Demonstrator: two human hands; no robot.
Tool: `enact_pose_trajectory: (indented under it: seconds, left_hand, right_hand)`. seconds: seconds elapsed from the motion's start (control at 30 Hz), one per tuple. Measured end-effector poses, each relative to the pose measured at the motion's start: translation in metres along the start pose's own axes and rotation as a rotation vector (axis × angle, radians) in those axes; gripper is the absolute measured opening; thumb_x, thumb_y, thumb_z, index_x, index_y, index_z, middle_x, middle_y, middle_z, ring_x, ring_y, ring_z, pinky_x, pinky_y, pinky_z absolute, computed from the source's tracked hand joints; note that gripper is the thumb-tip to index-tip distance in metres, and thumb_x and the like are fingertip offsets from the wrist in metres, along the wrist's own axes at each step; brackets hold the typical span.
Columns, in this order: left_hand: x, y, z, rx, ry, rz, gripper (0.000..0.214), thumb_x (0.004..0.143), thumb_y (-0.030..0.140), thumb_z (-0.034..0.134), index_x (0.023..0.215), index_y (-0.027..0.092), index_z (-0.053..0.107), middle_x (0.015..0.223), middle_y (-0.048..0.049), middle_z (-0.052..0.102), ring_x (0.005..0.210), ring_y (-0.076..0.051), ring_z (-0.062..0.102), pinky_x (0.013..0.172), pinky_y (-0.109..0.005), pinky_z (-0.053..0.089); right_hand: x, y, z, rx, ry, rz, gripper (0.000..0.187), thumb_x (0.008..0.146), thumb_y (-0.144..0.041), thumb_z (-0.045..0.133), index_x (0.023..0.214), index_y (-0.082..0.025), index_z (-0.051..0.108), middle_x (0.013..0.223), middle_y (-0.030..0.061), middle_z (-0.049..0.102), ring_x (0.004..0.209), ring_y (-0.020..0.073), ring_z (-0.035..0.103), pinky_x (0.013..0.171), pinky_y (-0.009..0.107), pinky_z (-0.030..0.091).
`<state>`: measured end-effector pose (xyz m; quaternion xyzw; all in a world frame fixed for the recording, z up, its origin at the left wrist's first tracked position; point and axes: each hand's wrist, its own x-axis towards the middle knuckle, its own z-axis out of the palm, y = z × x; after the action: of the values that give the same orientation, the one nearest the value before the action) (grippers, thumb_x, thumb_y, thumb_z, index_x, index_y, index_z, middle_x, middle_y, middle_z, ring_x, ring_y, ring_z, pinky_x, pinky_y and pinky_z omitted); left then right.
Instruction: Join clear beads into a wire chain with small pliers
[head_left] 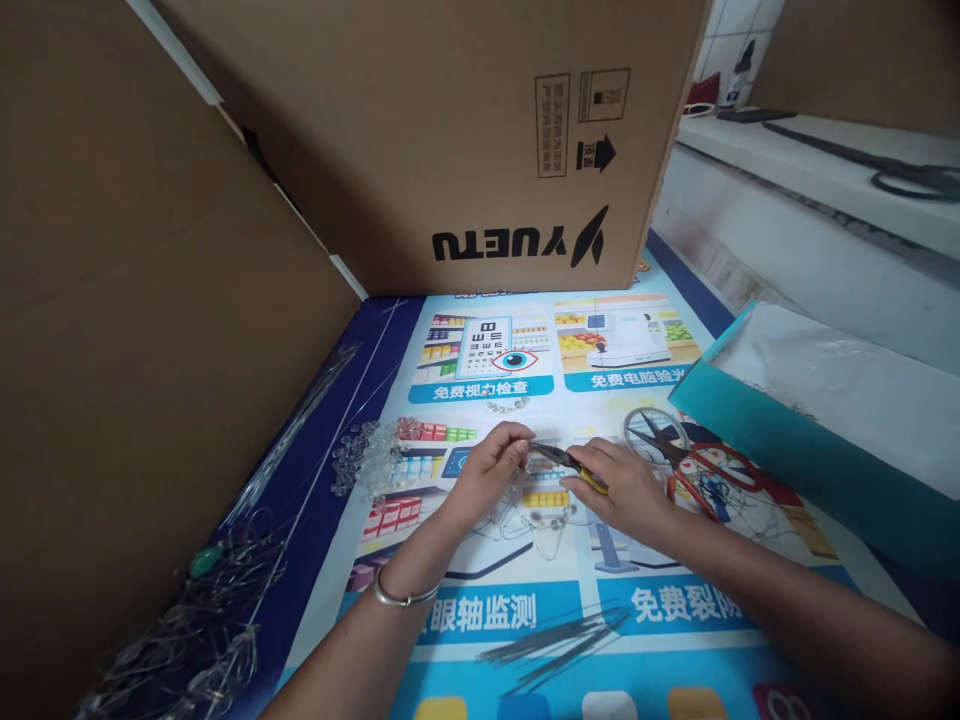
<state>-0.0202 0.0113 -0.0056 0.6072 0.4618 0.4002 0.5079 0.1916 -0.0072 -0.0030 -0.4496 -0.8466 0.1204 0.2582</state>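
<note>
My left hand (491,462) is pinched shut on something small, likely a thin wire or bead, right at the tip of the pliers. My right hand (626,485) is closed round yellow-handled pliers (562,460), whose dark jaws point left toward my left fingertips. Both hands hover low over a printed poster (525,620) spread on the work surface. A strung piece of wire with clear beads (544,522) lies under and between my hands. A silver bangle sits on my left wrist.
A heap of clear beads (367,455) lies left of my hands; a short bead chain (507,405) lies behind them. Red-handled scissors (686,455) rest at right by a teal-edged bag (787,440). Cut wires (559,640) lie near me, tangled wires (195,620) at left. Cardboard boxes (450,140) wall the back and left.
</note>
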Motion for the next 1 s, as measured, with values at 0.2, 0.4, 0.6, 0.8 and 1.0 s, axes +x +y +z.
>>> enact_pose_trajectory:
  seconds: [0.2, 0.4, 0.6, 0.8, 1.0]
  left_hand:
    - [-0.002, 0.0, -0.004, 0.009, -0.003, 0.14, 0.017, 0.086, 0.03, 0.051, 0.095, 0.018, 0.059, 0.097, -0.0073, 0.057, 0.089, -0.017, 0.053, 0.081, -0.029, 0.042]
    - [0.001, 0.0, -0.004, 0.094, 0.012, 0.245, 0.011, 0.083, 0.026, 0.056, 0.086, 0.018, 0.061, 0.094, -0.0068, 0.055, 0.091, -0.018, 0.052, 0.084, -0.03, 0.041]
    - [0.002, 0.001, -0.005, 0.14, 0.057, 0.274, 0.011, 0.084, 0.025, 0.054, 0.082, 0.018, 0.062, 0.091, -0.0059, 0.053, 0.091, -0.017, 0.051, 0.086, -0.03, 0.039]
    - [0.003, 0.003, -0.007, 0.151, 0.095, 0.269, 0.013, 0.085, 0.026, 0.052, 0.079, 0.018, 0.06, 0.083, -0.0038, 0.05, 0.084, -0.016, 0.05, 0.08, -0.029, 0.039]
    - [0.001, 0.004, -0.004, 0.074, 0.14, 0.225, 0.013, 0.085, 0.025, 0.052, 0.076, 0.017, 0.056, 0.079, -0.0018, 0.049, 0.077, -0.014, 0.047, 0.074, -0.027, 0.038]
  right_hand:
    - [0.0, 0.0, -0.001, 0.013, -0.019, 0.025, 0.031, 0.087, -0.039, 0.049, 0.108, -0.018, 0.055, 0.091, 0.0072, 0.059, 0.085, 0.0183, 0.055, 0.074, 0.03, 0.043]
    - [0.0, 0.0, -0.001, 0.018, -0.041, 0.037, 0.031, 0.087, -0.038, 0.049, 0.108, -0.017, 0.055, 0.091, 0.0067, 0.058, 0.084, 0.0183, 0.054, 0.074, 0.03, 0.043]
    - [0.0, 0.001, -0.003, 0.059, -0.044, 0.039, 0.031, 0.087, -0.039, 0.049, 0.109, -0.018, 0.055, 0.094, 0.0072, 0.058, 0.087, 0.019, 0.054, 0.076, 0.031, 0.043]
    - [0.0, -0.001, -0.002, 0.134, 0.041, 0.194, 0.035, 0.076, -0.036, 0.062, 0.106, -0.021, 0.054, 0.096, 0.0048, 0.057, 0.088, 0.0198, 0.052, 0.076, 0.032, 0.043]
    - [0.002, -0.011, 0.006, 0.19, 0.04, 0.341, 0.038, 0.067, -0.028, 0.067, 0.101, -0.02, 0.053, 0.086, 0.0015, 0.057, 0.074, 0.0171, 0.051, 0.066, 0.03, 0.042]
